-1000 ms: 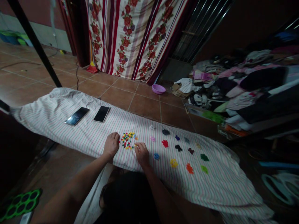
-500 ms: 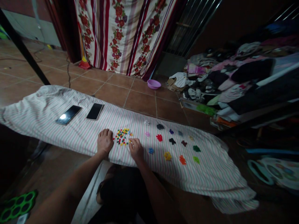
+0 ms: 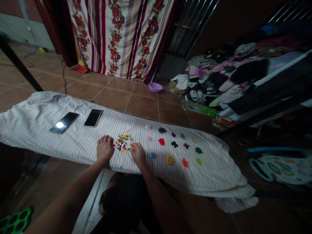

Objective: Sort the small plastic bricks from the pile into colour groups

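Note:
A loose patch of small mixed pieces (image 3: 123, 143), red, yellow, green and some blue, lies on the striped cloth between my hands. My left hand (image 3: 105, 149) rests palm down on the cloth at the left edge of this patch, its fingers bent and slightly apart, with nothing visible in it. At the right edge, my right hand (image 3: 138, 154) has thumb and forefinger pinched together; whatever is between them is too small to make out. Sorted piles sit to the right, among them blue (image 3: 153, 155), red (image 3: 161, 141), yellow (image 3: 170, 159), orange (image 3: 185, 162) and dark green (image 3: 199, 150).
Two phones (image 3: 93, 117) lie on the cloth (image 3: 136, 165) to the left. Beyond the far edge, a purple basin (image 3: 155, 87) stands on the tiled floor before a flowered curtain (image 3: 119, 39). Clothes (image 3: 219, 74) are heaped at the right. A green holed object (image 3: 17, 221) is at lower left.
The whole view has shifted a little, so things appear further left. My right hand stays at the patch's right edge, still pinched. My left hand stays resting beside the patch.

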Demonstrator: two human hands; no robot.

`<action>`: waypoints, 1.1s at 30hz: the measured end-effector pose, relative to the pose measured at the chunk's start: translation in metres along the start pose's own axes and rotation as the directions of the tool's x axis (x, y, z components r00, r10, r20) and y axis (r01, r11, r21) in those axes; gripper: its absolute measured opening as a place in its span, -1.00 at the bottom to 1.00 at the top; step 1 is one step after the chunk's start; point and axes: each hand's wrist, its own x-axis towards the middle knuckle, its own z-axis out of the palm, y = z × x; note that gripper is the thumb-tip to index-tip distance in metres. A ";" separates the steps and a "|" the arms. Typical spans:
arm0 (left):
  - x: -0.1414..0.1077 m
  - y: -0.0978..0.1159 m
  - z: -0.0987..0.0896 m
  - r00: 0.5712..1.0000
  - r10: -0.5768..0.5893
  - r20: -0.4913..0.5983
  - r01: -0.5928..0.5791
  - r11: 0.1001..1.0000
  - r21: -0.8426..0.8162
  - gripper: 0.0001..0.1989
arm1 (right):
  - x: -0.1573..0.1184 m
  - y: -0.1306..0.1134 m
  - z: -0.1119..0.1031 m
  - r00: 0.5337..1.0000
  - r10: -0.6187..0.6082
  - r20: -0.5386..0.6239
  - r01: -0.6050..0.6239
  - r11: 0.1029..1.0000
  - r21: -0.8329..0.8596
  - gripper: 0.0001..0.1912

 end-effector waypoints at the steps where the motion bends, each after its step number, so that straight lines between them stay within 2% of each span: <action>1: 0.000 0.000 0.000 1.000 -0.001 -0.002 0.001 1.000 0.001 -0.79 | 0.000 0.000 0.000 1.000 0.010 -0.007 -0.010 1.000 0.010 -0.79; 10: 0.000 0.001 0.000 1.000 -0.004 0.001 0.004 1.000 0.026 -0.78 | -0.001 0.001 0.001 0.996 0.033 -0.082 -0.026 0.996 0.091 -0.77; 14: 0.000 0.001 -0.001 1.000 -0.011 0.019 0.010 1.000 0.029 -0.78 | -0.001 0.006 0.002 0.994 0.058 -0.092 -0.035 0.972 0.230 -0.77; 20: 0.001 0.002 -0.003 0.999 -0.009 0.040 0.007 0.999 0.051 -0.79 | -0.003 0.017 0.004 0.988 0.150 -0.033 -0.120 0.885 0.450 -0.80; 33: 0.001 0.003 -0.007 0.998 -0.022 0.057 0.020 1.000 0.024 -0.78 | -0.011 0.028 -0.013 0.980 0.194 -0.035 -0.153 0.861 0.484 -0.83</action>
